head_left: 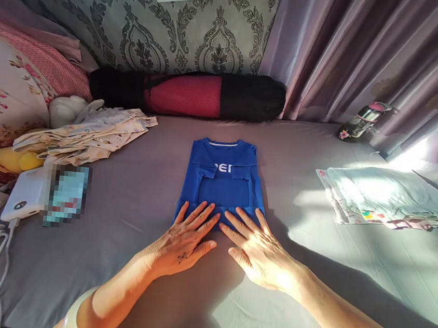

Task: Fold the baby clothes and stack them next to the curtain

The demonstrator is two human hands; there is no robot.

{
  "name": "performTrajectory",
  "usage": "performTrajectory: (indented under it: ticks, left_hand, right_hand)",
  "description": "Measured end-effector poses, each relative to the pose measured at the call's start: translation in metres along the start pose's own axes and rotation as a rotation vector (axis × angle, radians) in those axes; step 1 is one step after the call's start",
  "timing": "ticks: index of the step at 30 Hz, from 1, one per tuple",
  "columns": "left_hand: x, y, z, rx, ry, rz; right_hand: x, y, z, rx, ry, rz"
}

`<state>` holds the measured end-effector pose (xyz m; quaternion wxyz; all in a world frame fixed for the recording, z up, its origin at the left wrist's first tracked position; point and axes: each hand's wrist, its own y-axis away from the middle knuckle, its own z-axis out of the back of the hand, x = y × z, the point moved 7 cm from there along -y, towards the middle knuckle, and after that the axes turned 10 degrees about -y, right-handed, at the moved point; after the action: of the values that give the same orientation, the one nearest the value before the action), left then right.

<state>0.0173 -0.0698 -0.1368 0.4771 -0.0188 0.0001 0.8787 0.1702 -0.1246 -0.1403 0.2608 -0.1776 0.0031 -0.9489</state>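
A blue shirt [224,190] with white letters lies on the bed, its sides and sleeves folded inward and its collar pointing away from me. The lower edge is turned up in a band. My left hand [188,236] rests flat on the left part of that band, fingers spread. On the right part lies my right hand [259,249], also flat with fingers apart. Both thumbs point toward each other over the grey sheet, without touching. My palms cover some of the shirt's near edge.
Folded light-coloured clothes [384,194] lie at the right, with a bottle [364,122] behind them. Crumpled patterned cloth [89,132] is at the left, near a white power bank [26,193] and its cables. A black and red roll [183,93] lies along the wall.
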Motion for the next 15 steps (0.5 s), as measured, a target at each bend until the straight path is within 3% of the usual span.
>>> performTrajectory:
  ticks: [4, 8, 15]
  left_hand:
    - [0.001, -0.002, 0.006, -0.003, 0.004, 0.015]
    - [0.014, -0.004, 0.010, -0.060, -0.051, 0.146]
    - [0.024, -0.002, -0.006, -0.024, -0.053, 0.162]
  right_hand:
    - [0.000, -0.001, 0.005, 0.010, -0.017, -0.005]
    - [-0.011, 0.000, 0.012, -0.027, 0.016, -0.091]
    - [-0.024, 0.003, 0.004, 0.019, 0.046, -0.145]
